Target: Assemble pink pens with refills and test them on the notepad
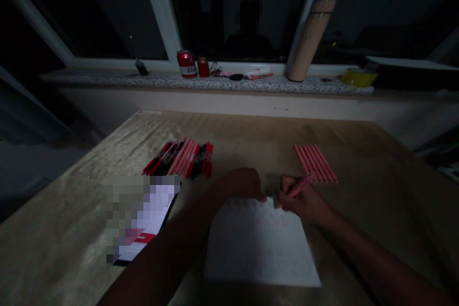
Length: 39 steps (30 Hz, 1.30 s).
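Note:
A sheet of white paper (261,248) with faint rows of writing lies on the table in front of me. My left hand (245,184) rests at its top edge, fingers curled in, the thumb tip pressed at the paper's edge. A pink pen (301,185) is held slanted in my right hand (296,198), its fingers closed around it over the top right of the sheet. The writing tip is too dark to make out. Just beyond this hand lies a neat row of several pink pencils (315,163).
Red, black and pink pens (179,158) lie side by side at the left. A lit tablet (150,220), partly blurred out, sits beside my left forearm. On the windowsill (229,85) stand a red can (187,64), a red jar (203,67), a tall tube (311,40) and yellow tape (358,77).

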Each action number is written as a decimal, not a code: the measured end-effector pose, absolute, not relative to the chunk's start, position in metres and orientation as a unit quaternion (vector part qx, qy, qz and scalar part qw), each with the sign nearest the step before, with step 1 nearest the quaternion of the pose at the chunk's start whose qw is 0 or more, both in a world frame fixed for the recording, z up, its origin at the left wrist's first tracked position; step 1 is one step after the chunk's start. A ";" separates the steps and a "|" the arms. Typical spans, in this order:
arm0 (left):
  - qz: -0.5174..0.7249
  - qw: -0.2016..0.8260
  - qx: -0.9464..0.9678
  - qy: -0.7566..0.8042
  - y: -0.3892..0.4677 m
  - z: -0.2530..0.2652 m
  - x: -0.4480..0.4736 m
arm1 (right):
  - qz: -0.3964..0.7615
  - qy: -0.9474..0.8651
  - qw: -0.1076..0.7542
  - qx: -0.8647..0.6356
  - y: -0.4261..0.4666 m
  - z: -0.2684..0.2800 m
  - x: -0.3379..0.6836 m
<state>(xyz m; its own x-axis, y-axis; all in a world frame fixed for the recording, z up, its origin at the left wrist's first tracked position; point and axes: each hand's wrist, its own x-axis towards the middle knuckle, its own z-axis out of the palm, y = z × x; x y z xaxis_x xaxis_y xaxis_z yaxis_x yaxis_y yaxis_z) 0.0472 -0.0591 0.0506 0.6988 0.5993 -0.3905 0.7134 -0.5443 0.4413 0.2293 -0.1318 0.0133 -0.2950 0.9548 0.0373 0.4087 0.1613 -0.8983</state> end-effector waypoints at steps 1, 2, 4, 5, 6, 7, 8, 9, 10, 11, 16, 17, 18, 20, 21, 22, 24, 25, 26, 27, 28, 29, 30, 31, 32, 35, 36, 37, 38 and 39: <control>-0.096 0.295 0.873 0.376 -0.059 0.050 0.047 | 0.414 -0.683 0.336 -0.500 -0.132 0.013 0.229; -0.094 0.295 0.873 0.376 -0.059 0.050 0.047 | 0.405 -0.683 0.345 -0.500 -0.132 0.013 0.228; -0.092 0.293 0.873 0.379 -0.060 0.050 0.047 | 0.375 -0.700 0.356 -0.492 -0.132 0.015 0.226; -0.091 0.292 0.872 0.381 -0.060 0.051 0.047 | 0.361 -0.713 0.354 -0.485 -0.132 0.015 0.225; -0.093 0.290 0.872 0.384 -0.061 0.052 0.048 | 0.348 -0.725 0.350 -0.480 -0.131 0.016 0.224; -0.095 0.288 0.872 0.385 -0.061 0.052 0.048 | 0.338 -0.733 0.346 -0.478 -0.131 0.017 0.224; -0.099 0.286 0.873 0.384 -0.061 0.053 0.048 | 0.329 -0.738 0.342 -0.480 -0.130 0.018 0.223; -0.102 0.284 0.873 0.382 -0.061 0.054 0.048 | 0.326 -0.737 0.340 -0.485 -0.130 0.018 0.223; -0.103 0.283 0.875 0.380 -0.061 0.054 0.048 | 0.329 -0.731 0.340 -0.492 -0.130 0.018 0.223; -0.104 0.282 0.877 0.376 -0.060 0.054 0.048 | 0.336 -0.722 0.341 -0.499 -0.130 0.018 0.224; -0.098 0.287 0.879 0.368 -0.058 0.049 0.047 | 0.365 -0.722 0.339 -0.480 -0.130 0.017 0.225; -0.096 0.290 0.877 0.372 -0.058 0.048 0.047 | 0.360 -0.732 0.337 -0.471 -0.130 0.017 0.225; -0.095 0.291 0.874 0.376 -0.058 0.048 0.047 | 0.354 -0.737 0.336 -0.467 -0.130 0.017 0.225; -0.095 0.289 0.874 0.379 -0.058 0.048 0.047 | 0.349 -0.729 0.345 -0.478 -0.129 0.017 0.225; -0.096 0.286 0.875 0.378 -0.058 0.048 0.047 | 0.352 -0.718 0.351 -0.487 -0.129 0.017 0.225; -0.097 0.284 0.877 0.375 -0.058 0.049 0.047 | 0.357 -0.709 0.355 -0.494 -0.129 0.017 0.225; -0.102 0.286 0.878 0.371 -0.059 0.051 0.047 | 0.376 -0.705 0.351 -0.488 -0.129 0.017 0.225; -0.103 0.289 0.876 0.371 -0.059 0.051 0.047 | 0.384 -0.713 0.343 -0.477 -0.129 0.017 0.225; -0.102 0.292 0.874 0.374 -0.059 0.052 0.047 | 0.386 -0.722 0.335 -0.467 -0.130 0.017 0.225; -0.101 0.294 0.872 0.378 -0.059 0.052 0.047 | 0.384 -0.728 0.331 -0.461 -0.130 0.017 0.225; -0.098 0.295 0.871 0.380 -0.059 0.052 0.047 | 0.382 -0.728 0.331 -0.464 -0.130 0.017 0.225; -0.094 0.294 0.871 0.382 -0.059 0.051 0.047 | 0.381 -0.720 0.335 -0.474 -0.130 0.017 0.226; -0.092 0.292 0.873 0.380 -0.059 0.051 0.047 | 0.380 -0.708 0.342 -0.487 -0.130 0.017 0.226; -0.092 0.290 0.875 0.376 -0.059 0.050 0.047 | 0.383 -0.697 0.347 -0.497 -0.130 0.017 0.226; -0.092 0.289 0.878 0.371 -0.059 0.050 0.047 | 0.388 -0.690 0.351 -0.500 -0.129 0.017 0.226; -0.101 0.290 0.879 0.365 -0.058 0.049 0.047 | 0.399 -0.709 0.342 -0.471 -0.129 0.018 0.225; -0.101 0.290 0.878 0.366 -0.058 0.050 0.046 | 0.396 -0.715 0.340 -0.465 -0.129 0.018 0.225; -0.099 0.291 0.877 0.368 -0.058 0.050 0.046 | 0.393 -0.715 0.341 -0.466 -0.129 0.017 0.225; -0.100 0.291 0.876 0.371 -0.059 0.051 0.047 | 0.392 -0.709 0.344 -0.474 -0.129 0.017 0.225; -0.100 0.292 0.875 0.372 -0.059 0.051 0.047 | 0.395 -0.700 0.348 -0.483 -0.129 0.017 0.225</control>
